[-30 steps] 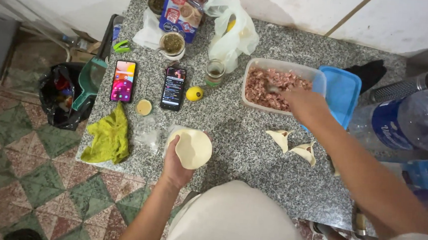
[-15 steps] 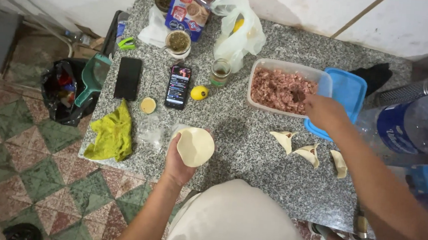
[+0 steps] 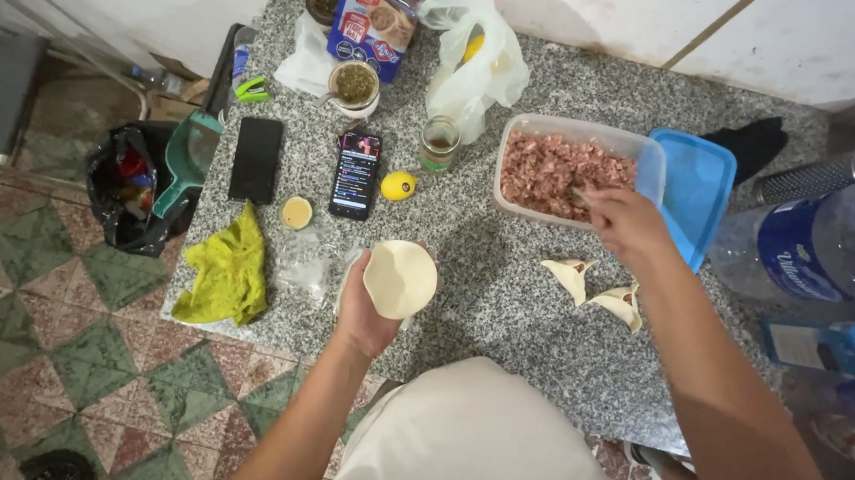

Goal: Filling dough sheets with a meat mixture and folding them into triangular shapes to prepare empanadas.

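Left hand (image 3: 367,311), its grip cupped under one round pale dough disc (image 3: 400,278); right hand (image 3: 629,222), grip pinched on a utensil, in the clear rectangular plastic tub of pink minced meat (image 3: 578,170). Beyond the right grip, two folded pastries (image 3: 599,290) on the speckled granite surface (image 3: 503,305). Risk: the floppy disc may sag or tear if overloaded
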